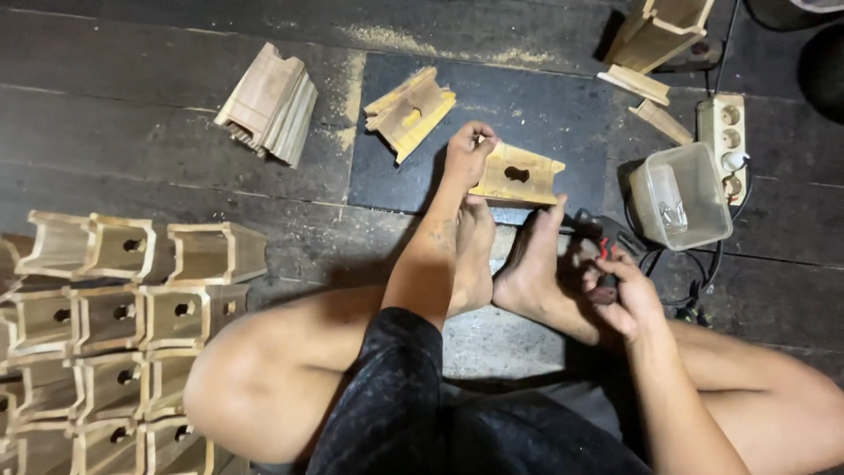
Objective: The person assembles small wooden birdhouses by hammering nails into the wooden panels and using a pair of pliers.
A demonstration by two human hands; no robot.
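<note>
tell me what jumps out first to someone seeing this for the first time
At centre, the left hand grips a small wooden piece with a keyhole slot on a dark mat, braced against the person's bare feet. The right hand holds a black and red power tool beside the right foot. At lower left, rows of similar wooden pieces stand stacked on the plank floor.

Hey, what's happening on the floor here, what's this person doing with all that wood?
A person sits on a dark plank floor. Their left hand grips a wooden piece with a keyhole-shaped cutout on a black mat, just past their bare feet. Their right hand holds a black-and-red power tool. Similar box-shaped wooden pieces sit in rows to the left; a clear plastic container stands to the right.
</note>
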